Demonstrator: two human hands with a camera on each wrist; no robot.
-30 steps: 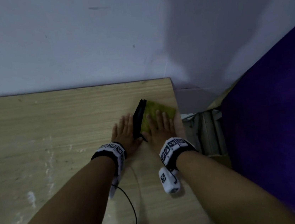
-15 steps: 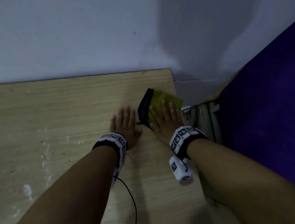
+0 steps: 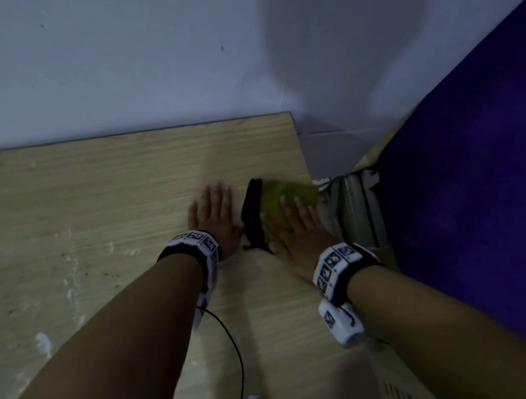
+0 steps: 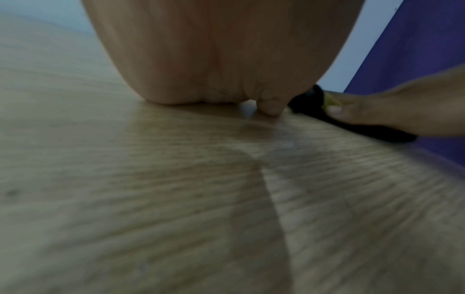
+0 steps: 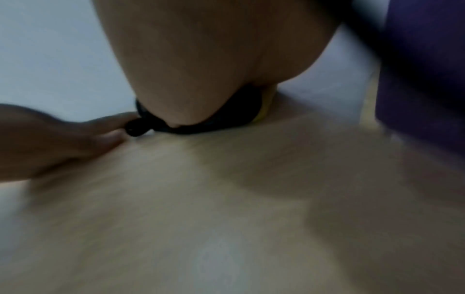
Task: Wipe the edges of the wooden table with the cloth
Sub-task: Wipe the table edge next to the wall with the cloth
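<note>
— Wooden, pale and grained: the flat table top [image 3: 96, 200] runs back to a grey-white wall [image 3: 138, 55]. Where is the cloth?

— A yellow-green cloth with a black border [image 3: 274, 198] lies at the table's right edge, near its far right corner. The right hand [image 3: 294, 225] presses flat on it, fingers straight and spread, so most of the cloth is hidden beneath the palm. Whether the cloth overhangs the edge I cannot tell.

— And the other hand?

— The left hand [image 3: 216, 220] lies flat on the bare wood just beside the cloth's black border, fingers straight, holding nothing. In the right wrist view its fingertips [image 5: 110, 127] seem to touch the rolled black hem, though that picture is blurred.

— What else is hard to make out?

— Beyond the right edge stands a large purple panel [image 3: 473, 193], cut off by the frame. Between it and the table are pale upright slats [image 3: 355, 208], too dim to identify. A cardboard box with printed letters [image 3: 408, 393] shows at the bottom, partly cut off; what it contains is not visible. A thin black cable [image 3: 238, 361] trails from the left wristband [image 3: 194, 247] across the wood.
</note>
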